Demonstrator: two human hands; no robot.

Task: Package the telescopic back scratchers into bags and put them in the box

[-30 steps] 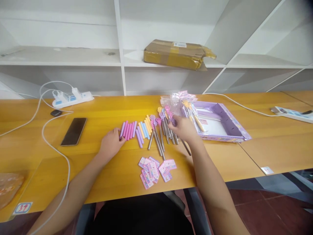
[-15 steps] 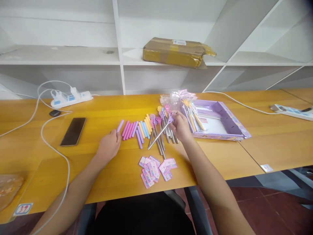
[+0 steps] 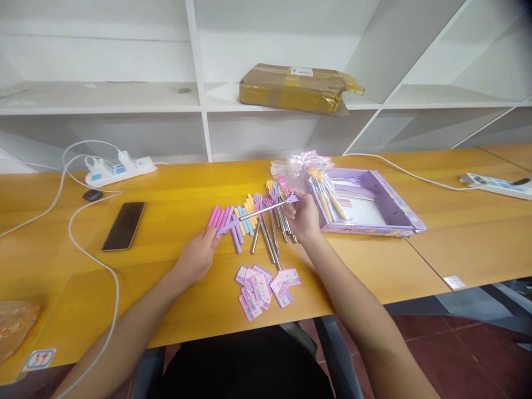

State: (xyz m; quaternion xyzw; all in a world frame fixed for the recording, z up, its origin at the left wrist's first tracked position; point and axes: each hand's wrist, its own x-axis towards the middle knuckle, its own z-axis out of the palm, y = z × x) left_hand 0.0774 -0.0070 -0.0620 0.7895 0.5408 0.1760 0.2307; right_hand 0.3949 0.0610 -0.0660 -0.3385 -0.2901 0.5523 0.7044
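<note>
My left hand (image 3: 198, 252) is closed on a purple handle tube (image 3: 228, 226), tilted up to the right. My right hand (image 3: 305, 219) pinches a back scratcher (image 3: 262, 210) near its purple hand-shaped head, its metal rod pointing left. The rod's end meets the tube's upper end; whether it is inside, I cannot tell. Beneath lie pink handle tubes (image 3: 219, 215), with purple, blue and yellow ones beside them. More back scratchers (image 3: 272, 238) with bare metal rods lie in a heap by my right hand. Small printed cards (image 3: 260, 288) are piled nearer to me.
A purple open box (image 3: 394, 205) stands at the right, with bagged yellow back scratchers (image 3: 330, 197) at its left side. Behind are clear plastic bags (image 3: 299, 166). A phone (image 3: 123, 226), white cables and a power strip (image 3: 120, 173) lie left. A taped carton (image 3: 291, 88) sits on the shelf.
My left hand has moved right with the purple tube. The back scratcher in my right hand has swung up nearly level, and its rod end now meets the tube.
</note>
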